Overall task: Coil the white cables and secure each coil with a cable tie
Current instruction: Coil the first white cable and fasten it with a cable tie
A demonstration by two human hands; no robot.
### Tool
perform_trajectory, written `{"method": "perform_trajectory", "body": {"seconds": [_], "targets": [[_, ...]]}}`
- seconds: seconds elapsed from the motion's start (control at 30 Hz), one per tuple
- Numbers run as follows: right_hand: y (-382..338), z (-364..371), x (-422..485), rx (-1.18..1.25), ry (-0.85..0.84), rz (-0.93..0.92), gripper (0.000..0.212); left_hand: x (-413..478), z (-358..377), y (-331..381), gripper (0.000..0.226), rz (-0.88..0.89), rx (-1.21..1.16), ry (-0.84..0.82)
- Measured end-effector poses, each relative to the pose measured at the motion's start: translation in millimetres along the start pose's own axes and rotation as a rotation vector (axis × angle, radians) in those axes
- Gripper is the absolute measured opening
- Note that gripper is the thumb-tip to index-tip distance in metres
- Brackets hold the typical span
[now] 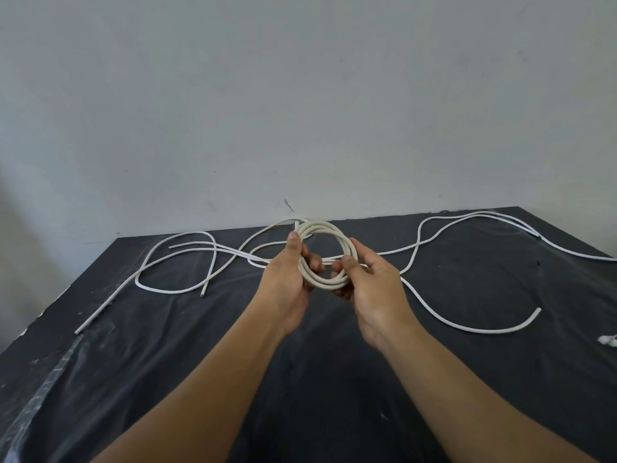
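Your left hand (287,279) and right hand (370,285) hold a coil (322,226) of white cable in the middle of the frame, in front of the black-covered worktop (167,362). The left fingers (314,262) curl through the ring, with the thumb pressed on its upper left. The right thumb and fingers pinch its lower right side. Several loose cables (173,290) lie spread across the worktop behind the coil, crossing one another from the left of the frame to the right edge. A pale wall (300,95) fills the upper half.
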State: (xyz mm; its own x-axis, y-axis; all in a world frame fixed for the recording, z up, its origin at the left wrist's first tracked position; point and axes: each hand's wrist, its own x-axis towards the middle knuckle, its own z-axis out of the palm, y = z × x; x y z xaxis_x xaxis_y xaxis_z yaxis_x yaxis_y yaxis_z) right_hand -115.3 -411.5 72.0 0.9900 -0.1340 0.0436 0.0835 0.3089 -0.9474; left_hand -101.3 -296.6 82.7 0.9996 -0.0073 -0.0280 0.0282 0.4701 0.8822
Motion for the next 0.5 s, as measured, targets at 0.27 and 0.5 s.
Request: {"method": "perform_trajectory", "body": {"seconds": [0.27, 0.5], "targets": [[-5.1, -48.1, 8.7, -0.535, -0.040, -0.175, 0.036, -5.2, -16.3, -12.4, 0.043, -0.050, 0.614, 0.063], [-19.1, -84.2, -5.5, -0.998, -0.282, -0.336, 0.034, -3.1, 10.5, -13.1, 0.039, 0.736, 1.303, -0.458]]}}
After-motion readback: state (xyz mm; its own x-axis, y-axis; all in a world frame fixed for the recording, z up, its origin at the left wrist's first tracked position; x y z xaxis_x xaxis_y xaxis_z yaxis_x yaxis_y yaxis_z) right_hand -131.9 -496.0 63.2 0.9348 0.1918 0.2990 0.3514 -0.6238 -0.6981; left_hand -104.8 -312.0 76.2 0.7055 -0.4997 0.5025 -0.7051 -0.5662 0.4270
